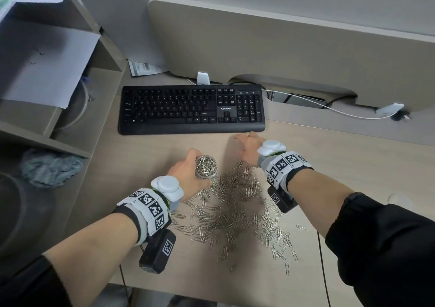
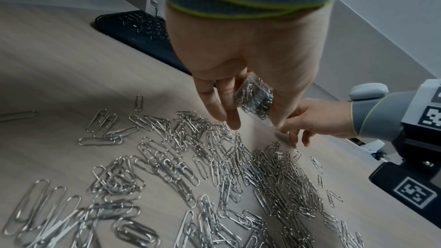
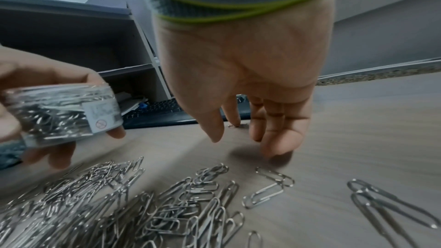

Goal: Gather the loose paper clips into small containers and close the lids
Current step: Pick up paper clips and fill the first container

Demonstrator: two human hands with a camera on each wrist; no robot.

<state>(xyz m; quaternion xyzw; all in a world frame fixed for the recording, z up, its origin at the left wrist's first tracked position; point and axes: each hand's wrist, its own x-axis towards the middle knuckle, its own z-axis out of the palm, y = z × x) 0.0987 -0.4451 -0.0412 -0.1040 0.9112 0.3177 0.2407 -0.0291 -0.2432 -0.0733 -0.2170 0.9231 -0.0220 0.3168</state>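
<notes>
My left hand (image 1: 187,171) grips a small clear round container (image 1: 206,166) filled to the top with silver paper clips, held just above the desk at the pile's far left edge. The container (image 2: 255,99) shows between the fingers in the left wrist view, and its white label (image 3: 102,116) shows in the right wrist view. A big pile of loose paper clips (image 1: 235,212) is spread over the desk between my arms. My right hand (image 1: 246,145) reaches beyond the pile with its fingers (image 3: 274,139) extended downward and holds nothing. A stray clip (image 3: 235,125) lies by its fingertips.
A black keyboard (image 1: 190,108) lies just beyond both hands. Shelves with papers (image 1: 47,66) stand at the left, and a desk divider (image 1: 282,47) with a white cable (image 1: 329,108) runs along the back. Several scattered clips (image 1: 282,255) trail toward the front right of the desk.
</notes>
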